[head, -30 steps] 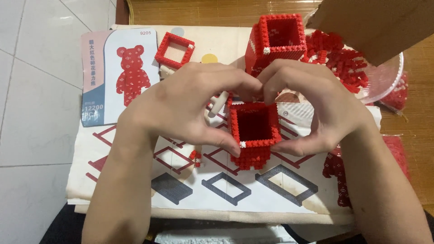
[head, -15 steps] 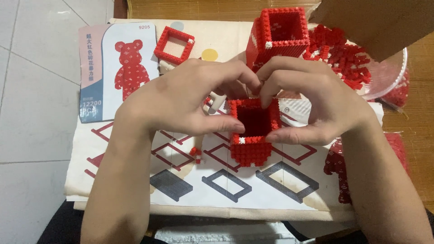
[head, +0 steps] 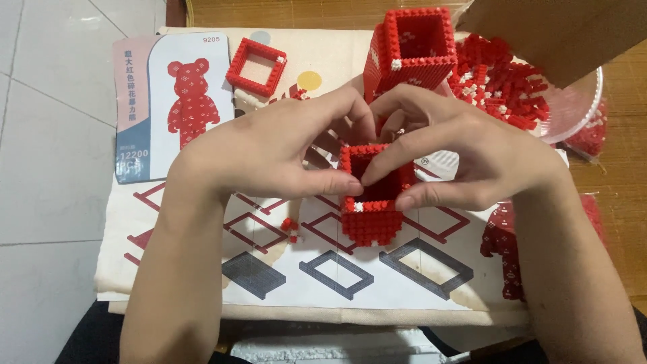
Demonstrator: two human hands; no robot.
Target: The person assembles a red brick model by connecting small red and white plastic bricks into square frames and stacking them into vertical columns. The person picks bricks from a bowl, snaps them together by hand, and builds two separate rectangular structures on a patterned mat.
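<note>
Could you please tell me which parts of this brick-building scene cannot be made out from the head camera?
- Far rim of the hollow red block: covered by the left hand and right hand.
- Instruction sheet: middle diagrams hidden under both hands.
- Plastic tub of loose bricks: partly hidden by cardboard.
- Tall red tower: its base sits behind the fingers.

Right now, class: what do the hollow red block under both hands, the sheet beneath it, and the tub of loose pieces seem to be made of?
Hollow red block: probably hard plastic micro-bricks; tiny studded rows, slight sheen. Both the left hand and right hand grip its rim.
Sheet: printed paper, matte, with a fold crease.
Tub: seemingly clear thin plastic; the red pieces show through its wall.
</note>
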